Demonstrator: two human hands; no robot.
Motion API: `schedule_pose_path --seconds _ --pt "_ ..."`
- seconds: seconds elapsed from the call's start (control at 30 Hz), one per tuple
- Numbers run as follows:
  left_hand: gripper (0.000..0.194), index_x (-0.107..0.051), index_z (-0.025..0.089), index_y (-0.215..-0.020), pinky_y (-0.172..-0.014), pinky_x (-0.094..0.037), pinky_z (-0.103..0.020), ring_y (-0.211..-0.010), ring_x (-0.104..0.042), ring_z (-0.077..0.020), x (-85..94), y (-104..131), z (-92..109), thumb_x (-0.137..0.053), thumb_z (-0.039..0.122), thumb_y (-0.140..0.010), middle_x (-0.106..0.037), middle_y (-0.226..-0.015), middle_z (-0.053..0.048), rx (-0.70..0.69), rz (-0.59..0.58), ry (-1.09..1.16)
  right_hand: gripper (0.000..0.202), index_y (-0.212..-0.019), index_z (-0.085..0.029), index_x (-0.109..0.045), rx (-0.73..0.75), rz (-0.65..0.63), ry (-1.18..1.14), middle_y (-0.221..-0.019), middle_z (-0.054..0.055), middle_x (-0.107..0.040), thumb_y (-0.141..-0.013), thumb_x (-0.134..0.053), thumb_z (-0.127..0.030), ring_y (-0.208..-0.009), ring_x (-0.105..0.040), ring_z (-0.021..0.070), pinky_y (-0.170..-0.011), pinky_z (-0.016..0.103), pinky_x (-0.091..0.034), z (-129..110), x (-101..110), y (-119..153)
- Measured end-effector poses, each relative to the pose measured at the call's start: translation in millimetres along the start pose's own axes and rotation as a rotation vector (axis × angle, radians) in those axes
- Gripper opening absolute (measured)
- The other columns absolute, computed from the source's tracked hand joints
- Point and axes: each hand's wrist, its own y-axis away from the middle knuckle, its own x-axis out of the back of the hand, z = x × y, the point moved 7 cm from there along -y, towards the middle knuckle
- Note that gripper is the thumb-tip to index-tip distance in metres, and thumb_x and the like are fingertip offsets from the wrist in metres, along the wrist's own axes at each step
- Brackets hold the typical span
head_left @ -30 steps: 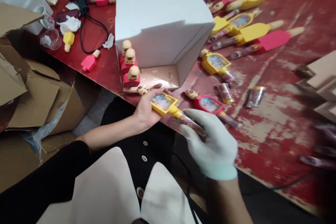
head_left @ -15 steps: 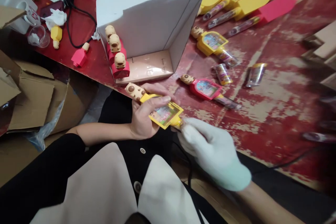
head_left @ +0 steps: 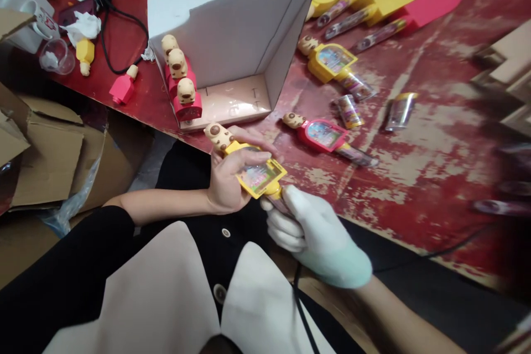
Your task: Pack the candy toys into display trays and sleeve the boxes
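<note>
My bare left hand (head_left: 232,180) is wrapped round a yellow toy (head_left: 259,174) with a picture window and a spotted animal head, its thumb lying across the window. In a white glove, my right hand (head_left: 305,227) closes on the clear tube at the toy's lower end; the fingers hide most of that tube. Just beyond my hands stands an open white box (head_left: 232,44) with several red toys (head_left: 186,102) in a row along its left side. A red toy (head_left: 323,135) of the same kind lies on the table to the right of the box.
On the worn red table (head_left: 435,160) lie another yellow toy (head_left: 332,61), a short filled tube (head_left: 349,110) and a clear cup-like piece (head_left: 401,112). More toys (head_left: 398,0) fill the far right. Cardboard boxes (head_left: 50,155) stand at left; a black cable (head_left: 302,310) hangs by my lap.
My gloved right hand has shifted left and slightly down, its fingers now curled round the toy's tube. My left hand keeps its hold. The view has moved slightly.
</note>
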Motion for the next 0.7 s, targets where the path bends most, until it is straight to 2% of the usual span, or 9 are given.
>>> schedule_pose_path --seconds 0.07,0.17,0.23,0.3,0.37,0.47,0.57,0.63,0.7 --pt "0.021 -0.052 0.020 -0.071 -0.072 -0.049 -0.029 -0.067 -0.057 -0.0108 -1.7 -6 3 -0.070 0.023 -0.062 -0.056 -0.070 0.003 -0.030 -0.030 -0.046 0.063 -0.083 -0.021 -0.056 0.031 0.078 0.081 -0.048 -0.006 -0.029 -0.094 -0.029 -0.077 -0.038 -0.026 0.0109 -0.038 0.026 -0.027 5 4 -4" --pt "0.021 -0.053 0.019 -0.070 -0.076 -0.049 -0.030 -0.068 -0.057 -0.0108 4.3 -13 1 -0.072 0.026 -0.063 -0.055 -0.071 0.003 -0.027 0.018 -0.092 0.062 -0.097 -0.020 -0.062 0.247 0.409 0.412 -0.065 0.004 -0.058 -0.082 -0.053 -0.080 -0.052 -0.052 0.0163 -0.050 0.029 -0.041 -1 22 0" --pt "0.020 -0.054 0.020 -0.071 -0.074 -0.048 -0.030 -0.067 -0.056 -0.0114 6.1 -11 -2 -0.071 0.025 -0.063 -0.055 -0.070 0.003 -0.028 0.021 -0.075 0.060 -0.094 -0.021 -0.063 0.316 0.496 0.530 -0.067 0.006 -0.062 -0.081 -0.056 -0.079 -0.054 -0.055 0.0172 -0.052 0.029 -0.041 -5 25 7" --pt "0.018 -0.056 0.020 -0.071 -0.072 -0.047 -0.029 -0.067 -0.056 -0.0121 4.3 -5 -6 -0.071 0.024 -0.062 -0.057 -0.068 0.002 -0.006 -0.013 -0.067 0.055 -0.082 -0.021 -0.060 0.255 0.399 0.446 -0.058 0.003 -0.056 -0.083 -0.055 -0.076 -0.048 -0.049 0.0133 -0.048 0.026 -0.037 -3 21 10" --pt "0.019 -0.056 0.020 -0.070 -0.070 -0.047 -0.029 -0.068 -0.056 -0.0128 1.7 1 -9 -0.071 0.024 -0.061 -0.058 -0.067 0.001 0.040 -0.042 -0.058 0.057 -0.072 -0.021 -0.051 0.094 0.199 0.158 -0.050 -0.003 -0.043 -0.084 -0.055 -0.077 -0.042 -0.036 0.0083 -0.042 0.022 -0.030 4 11 11" --pt "0.021 -0.055 0.020 -0.070 -0.074 -0.050 -0.030 -0.070 -0.058 -0.0140 0.9 2 -8 -0.072 0.026 -0.059 -0.057 -0.067 0.001 0.069 -0.047 -0.041 0.061 -0.071 -0.022 -0.042 -0.184 -0.108 -0.368 -0.046 -0.011 -0.022 -0.082 -0.056 -0.080 -0.037 -0.013 0.0035 -0.035 0.019 -0.016 14 -17 15" --pt "0.024 -0.055 0.021 -0.070 -0.076 -0.051 -0.032 -0.071 -0.059 -0.0146 3.1 -6 -6 -0.074 0.029 -0.059 -0.057 -0.067 0.001 0.070 -0.072 -0.046 0.064 -0.072 -0.024 -0.040 -0.312 -0.293 -0.573 -0.045 -0.014 -0.011 -0.080 -0.050 -0.087 -0.035 -0.004 0.0033 -0.031 0.019 -0.010 19 -35 16" --pt "0.026 -0.056 0.021 -0.071 -0.073 -0.051 -0.030 -0.070 -0.060 -0.0147 3.5 -12 -7 -0.078 0.031 -0.061 -0.058 -0.067 0.001 0.097 -0.149 -0.056 0.066 -0.075 -0.022 -0.047 -0.227 -0.244 -0.436 -0.045 -0.011 -0.019 -0.083 -0.044 -0.087 -0.034 -0.014 0.0059 -0.032 0.021 -0.020 23 -26 9" --pt "0.030 -0.061 0.021 -0.082 -0.068 -0.050 -0.030 -0.065 -0.061 -0.0144 3.4 -12 -15 -0.081 0.040 -0.069 -0.062 -0.072 0.000 0.178 -0.254 -0.078 0.068 -0.089 -0.019 -0.059 0.017 0.024 -0.116 -0.060 -0.001 -0.049 -0.083 -0.047 -0.086 -0.047 -0.044 0.0115 -0.046 0.027 -0.044 17 3 -2"
